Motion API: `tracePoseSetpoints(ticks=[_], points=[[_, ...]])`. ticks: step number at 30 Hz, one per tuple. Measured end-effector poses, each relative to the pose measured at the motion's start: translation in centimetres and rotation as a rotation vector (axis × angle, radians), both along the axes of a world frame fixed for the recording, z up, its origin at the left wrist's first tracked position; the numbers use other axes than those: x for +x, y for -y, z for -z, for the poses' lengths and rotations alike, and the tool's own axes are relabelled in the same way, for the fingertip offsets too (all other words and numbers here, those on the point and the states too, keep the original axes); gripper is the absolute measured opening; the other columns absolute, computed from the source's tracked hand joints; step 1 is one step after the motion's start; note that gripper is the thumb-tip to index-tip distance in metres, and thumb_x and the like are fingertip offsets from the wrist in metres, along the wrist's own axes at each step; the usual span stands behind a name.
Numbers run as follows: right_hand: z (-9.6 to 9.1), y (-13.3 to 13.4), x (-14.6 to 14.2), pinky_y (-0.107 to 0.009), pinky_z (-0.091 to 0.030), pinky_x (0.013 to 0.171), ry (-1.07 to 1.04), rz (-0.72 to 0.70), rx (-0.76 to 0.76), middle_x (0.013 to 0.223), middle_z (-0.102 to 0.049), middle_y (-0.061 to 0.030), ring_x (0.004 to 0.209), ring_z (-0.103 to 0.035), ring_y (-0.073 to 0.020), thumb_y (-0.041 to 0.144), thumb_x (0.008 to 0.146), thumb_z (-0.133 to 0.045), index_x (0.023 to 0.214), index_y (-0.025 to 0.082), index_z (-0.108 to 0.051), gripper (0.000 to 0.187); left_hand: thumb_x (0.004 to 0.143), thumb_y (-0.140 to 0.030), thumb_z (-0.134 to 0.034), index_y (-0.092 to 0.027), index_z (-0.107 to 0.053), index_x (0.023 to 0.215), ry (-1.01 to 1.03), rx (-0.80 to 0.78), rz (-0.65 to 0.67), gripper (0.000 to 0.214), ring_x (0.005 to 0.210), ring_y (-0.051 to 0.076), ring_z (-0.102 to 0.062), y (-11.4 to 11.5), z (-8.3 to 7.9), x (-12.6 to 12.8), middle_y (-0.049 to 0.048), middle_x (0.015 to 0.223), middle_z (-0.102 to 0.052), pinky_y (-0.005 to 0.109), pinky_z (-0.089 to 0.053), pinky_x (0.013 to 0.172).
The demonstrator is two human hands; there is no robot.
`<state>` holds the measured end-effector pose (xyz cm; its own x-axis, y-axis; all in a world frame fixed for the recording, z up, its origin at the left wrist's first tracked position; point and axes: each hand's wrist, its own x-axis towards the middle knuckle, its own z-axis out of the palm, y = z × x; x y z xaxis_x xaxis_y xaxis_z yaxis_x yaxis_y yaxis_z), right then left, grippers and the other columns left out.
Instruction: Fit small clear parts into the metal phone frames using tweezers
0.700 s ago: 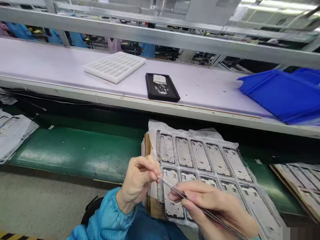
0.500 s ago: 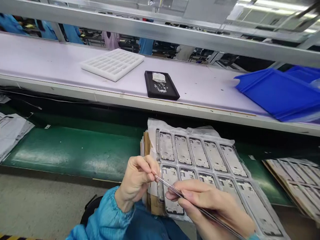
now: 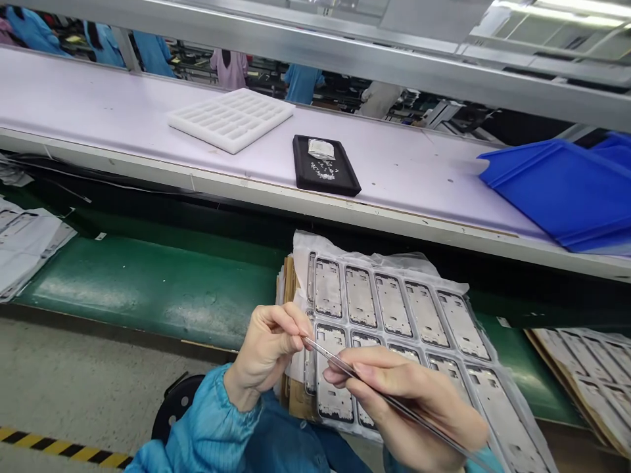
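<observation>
My right grip [image 3: 409, 401] pinched steel tweezers [image 3: 328, 357], tips meeting my left grip [image 3: 266, 348], closed on something too small to tell, above the metal phone frames [image 3: 392, 305].

Steel tweezers [image 3: 330, 358] show a polished, glossy finish. Phone mid-frames [image 3: 392, 305] are matt grey metal, in clear plastic film [image 3: 315, 253]. The blue plastic tray [image 3: 557, 197] is smooth and glossy; the white foam tray [image 3: 231, 118] is matt.
</observation>
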<state>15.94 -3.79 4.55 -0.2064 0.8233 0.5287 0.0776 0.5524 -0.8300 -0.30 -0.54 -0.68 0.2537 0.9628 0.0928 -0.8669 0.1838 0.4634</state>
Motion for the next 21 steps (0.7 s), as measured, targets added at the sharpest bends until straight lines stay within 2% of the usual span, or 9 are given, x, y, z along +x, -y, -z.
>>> tracePoseSetpoints(ticks=[7,11,14,16,17,19,21], points=[[0.7,-1.0,3.1,-0.028,-0.068,0.061,-0.034,-0.064,-0.029,0.092,-0.080,-0.0032,0.074,-0.078,-0.0198,-0.004,0.084,-0.069,0.108,0.027,-0.073,0.040,0.069,-0.021,-0.093,-0.024,-0.078,0.069,-0.120,-0.013,-0.104,0.015,0.063,0.007,-0.064,0.3,0.1,2.7,-0.0025,0.068,-0.069,0.015,-0.051,0.059],[1.4,-1.2,5.9,-0.029,-0.069,0.062,-0.094,-0.083,-0.040,0.092,-0.081,-0.0039,0.073,-0.079,-0.0199,0.000,0.086,-0.071,0.104,0.026,-0.074,0.032,0.070,-0.024,-0.092,-0.023,-0.076,0.069,-0.201,-0.029,-0.143,0.016,0.061,0.007,-0.062,0.8,-0.2,5.2,-0.0030,0.067,-0.066,0.018,-0.051,0.060],[3.2,-2.6,8.9,-0.030,-0.069,0.059,-0.186,-0.049,-0.057,0.093,-0.081,-0.0050,0.074,-0.079,-0.0206,0.006,0.089,-0.070,0.097,0.024,-0.074,0.020,0.073,-0.039,-0.090,-0.023,-0.076,0.093,-0.384,-0.071,-0.159,0.029,0.074,0.013,-0.067,-0.3,0.8,7.3,0.0021,0.086,-0.072,0.025,-0.057,0.069],[5.8,-4.8,11.4,-0.032,-0.069,0.058,-0.249,0.087,-0.115,0.088,-0.081,-0.0051,0.074,-0.079,-0.0214,0.013,0.090,-0.071,0.088,0.022,-0.074,0.009,0.081,-0.045,-0.081,-0.020,-0.070,0.111,-0.670,-0.077,-0.223,0.040,0.093,0.021,-0.070,-2.2,2.8,8.9,0.0092,0.106,-0.072,0.035,-0.059,0.082],[7.5,-6.1,12.7,-0.033,-0.069,0.061,-0.271,0.195,-0.176,0.083,-0.080,-0.0046,0.074,-0.079,-0.0215,0.019,0.090,-0.074,0.083,0.021,-0.073,0.007,0.086,-0.044,-0.074,-0.019,-0.067,0.116,-0.867,-0.059,-0.271,0.039,0.104,0.025,-0.068,-3.4,4.2,9.9,0.0122,0.115,-0.070,0.039,-0.057,0.090],[11.6,-8.8,15.2,-0.037,-0.069,0.068,-0.329,0.377,-0.335,0.081,-0.079,-0.0038,0.071,-0.078,-0.0216,0.033,0.084,-0.081,0.080,0.021,-0.071,0.016,0.089,-0.030,-0.066,-0.017,-0.064,0.120,-1.353,0.028,-0.347,0.034,0.123,0.030,-0.061,-5.8,7.4,12.2,0.0155,0.129,-0.064,0.048,-0.049,0.106],[16.0,-11.0,17.1,-0.042,-0.068,0.071,-0.402,0.402,-0.470,0.079,-0.078,-0.0040,0.069,-0.077,-0.0231,0.047,0.077,-0.084,0.079,0.021,-0.071,0.029,0.083,-0.018,-0.064,-0.011,-0.058,0.129,-1.812,0.105,-0.338,0.047,0.141,0.036,-0.045,-7.8,10.5,14.4,0.0228,0.145,-0.052,0.055,-0.036,0.117]])
